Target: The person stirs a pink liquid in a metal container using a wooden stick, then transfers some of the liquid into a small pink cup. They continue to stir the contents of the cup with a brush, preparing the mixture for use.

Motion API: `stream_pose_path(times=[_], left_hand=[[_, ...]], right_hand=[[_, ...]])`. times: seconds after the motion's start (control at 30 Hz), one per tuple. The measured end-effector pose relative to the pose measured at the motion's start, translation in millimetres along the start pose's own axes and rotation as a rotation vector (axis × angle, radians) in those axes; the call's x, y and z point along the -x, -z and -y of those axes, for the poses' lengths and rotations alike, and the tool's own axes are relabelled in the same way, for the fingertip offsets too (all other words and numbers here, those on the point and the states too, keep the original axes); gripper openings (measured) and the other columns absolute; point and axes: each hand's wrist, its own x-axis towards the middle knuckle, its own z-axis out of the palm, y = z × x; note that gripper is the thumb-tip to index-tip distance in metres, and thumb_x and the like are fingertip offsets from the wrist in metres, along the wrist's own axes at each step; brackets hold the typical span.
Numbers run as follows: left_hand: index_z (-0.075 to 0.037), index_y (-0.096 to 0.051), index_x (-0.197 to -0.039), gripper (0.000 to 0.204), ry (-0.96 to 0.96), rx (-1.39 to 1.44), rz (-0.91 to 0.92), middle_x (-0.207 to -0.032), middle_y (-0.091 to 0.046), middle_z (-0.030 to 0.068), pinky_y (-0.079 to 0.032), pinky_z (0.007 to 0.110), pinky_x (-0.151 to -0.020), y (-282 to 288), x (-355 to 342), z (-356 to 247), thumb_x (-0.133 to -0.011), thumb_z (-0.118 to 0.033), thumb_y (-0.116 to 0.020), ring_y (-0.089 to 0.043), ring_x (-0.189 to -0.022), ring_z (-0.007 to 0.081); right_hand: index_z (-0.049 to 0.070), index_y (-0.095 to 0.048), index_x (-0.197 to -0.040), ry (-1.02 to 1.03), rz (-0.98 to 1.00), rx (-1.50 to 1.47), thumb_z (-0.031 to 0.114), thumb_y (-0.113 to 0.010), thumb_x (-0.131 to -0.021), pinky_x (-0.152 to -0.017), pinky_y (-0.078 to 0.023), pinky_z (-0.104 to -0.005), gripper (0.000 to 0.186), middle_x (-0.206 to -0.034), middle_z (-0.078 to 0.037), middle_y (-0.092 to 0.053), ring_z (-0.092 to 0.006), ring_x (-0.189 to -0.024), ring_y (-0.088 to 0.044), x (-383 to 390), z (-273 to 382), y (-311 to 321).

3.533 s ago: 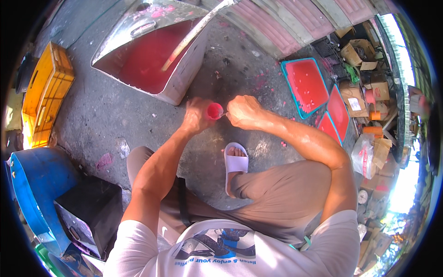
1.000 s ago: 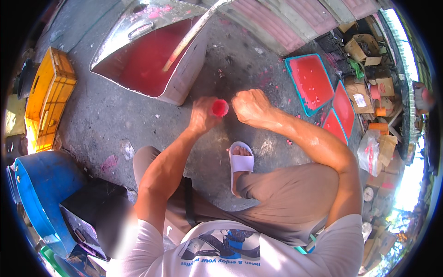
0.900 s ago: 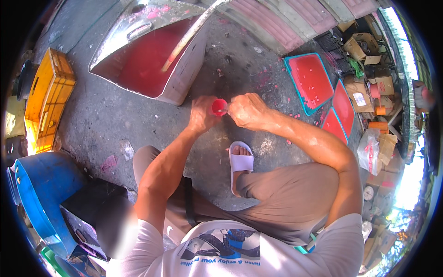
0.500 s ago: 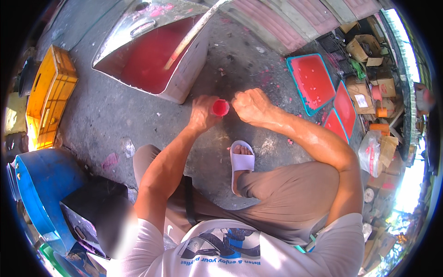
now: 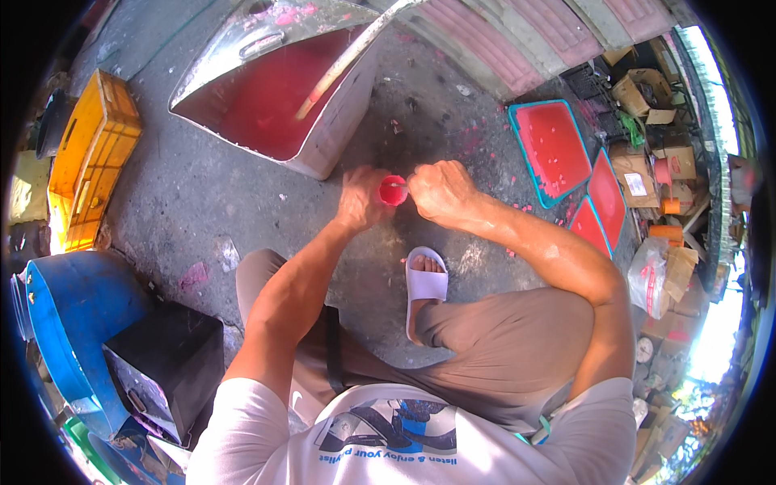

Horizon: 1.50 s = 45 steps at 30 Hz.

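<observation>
My left hand (image 5: 361,199) is wrapped round a small red cup-like container (image 5: 393,199), its round mouth facing up. My right hand (image 5: 444,191) is closed right beside the cup's rim. From its fingers a short pale thin piece (image 5: 397,185) reaches over the mouth; its kind is too small to tell. Beyond my hands stands a large metal bin (image 5: 343,113) with red liquid (image 5: 271,105) in it. A long pale stick (image 5: 343,63) leans in that liquid.
On the right lie several blue-edged trays (image 5: 517,129) of red material, with cardboard boxes (image 5: 643,93) behind. A yellow crate (image 5: 93,153), a blue drum (image 5: 69,323) and a black box (image 5: 166,356) stand on the left. Corrugated panels (image 5: 501,40) are at the back.
My right hand has come closer to the cup, and a pale piece now shows over its mouth. The cup has shifted slightly right, and the whole view has moved a little.
</observation>
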Motion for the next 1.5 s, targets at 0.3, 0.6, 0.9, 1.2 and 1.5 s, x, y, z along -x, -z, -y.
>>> stream_pose_path(times=[0.3, 0.6, 0.9, 1.2, 1.5], left_hand=[[-0.017, -0.072, -0.123, 0.065, -0.046, 0.005, -0.01, -0.118, -0.074, 0.006, -0.042, 0.05, -0.107, 3.3, -1.9, -3.3, -0.063, -0.026, -0.094, -0.062, -0.123, 0.0347], [-0.015, -0.073, -0.121, 0.065, -0.026, 0.068, -0.062, -0.119, -0.074, 0.0067, -0.043, 0.049, -0.108, 11.8, -3.5, -10.4, -0.06, -0.021, -0.093, -0.064, -0.121, 0.0329], [-0.017, -0.074, -0.12, 0.064, -0.06, 0.055, -0.098, -0.115, -0.075, 0.0058, -0.043, 0.05, -0.107, 12.3, -5.5, -15.2, -0.059, -0.022, -0.093, -0.063, -0.119, 0.033], [-0.016, -0.075, -0.12, 0.067, -0.038, 0.002, -0.107, -0.116, -0.075, 0.0055, -0.041, 0.051, -0.107, 16.3, -3.8, -15.3, -0.056, -0.023, -0.094, -0.062, -0.119, 0.0335], [-0.015, -0.076, -0.118, 0.063, -0.032, 0.005, -0.11, -0.116, -0.076, 0.0052, -0.041, 0.052, -0.107, 21.2, -0.6, -21.2, -0.058, -0.022, -0.093, -0.063, -0.119, 0.0324]], right_hand=[[0.0, -0.073, -0.074, -0.053, 0.151, -0.008, 0.015, -0.069, -0.082, -0.064, -0.06, -0.0557, 0.017, -0.076, -0.025, -0.072, -0.0466, -0.071, -0.073, -0.1, 0.6, 13.3], [0.001, -0.076, -0.077, -0.057, 0.084, -0.098, 0.014, -0.068, -0.081, -0.068, -0.061, -0.0527, 0.016, -0.08, -0.024, -0.074, -0.0434, -0.073, -0.076, -2.3, 6.1, 18.3], [0.003, -0.077, -0.077, -0.089, -0.031, -0.042, 0.017, -0.069, -0.085, -0.069, -0.062, -0.0514, 0.018, -0.078, -0.022, -0.074, -0.0425, -0.073, -0.076, 0.6, 0.8, 31.1], [0.0, -0.077, -0.079, -0.066, 0.097, -0.042, 0.019, -0.069, -0.084, -0.071, -0.062, -0.0532, 0.021, -0.08, -0.026, -0.074, -0.045, -0.076, -0.076, 0.6, -3.3, 25.2], [0.002, -0.073, -0.079, -0.1, 0.125, -0.081, 0.018, -0.07, -0.094, -0.068, -0.058, -0.0566, 0.022, -0.08, -0.022, -0.071, -0.0458, -0.073, -0.071, 1.3, -3.8, 23.4]])
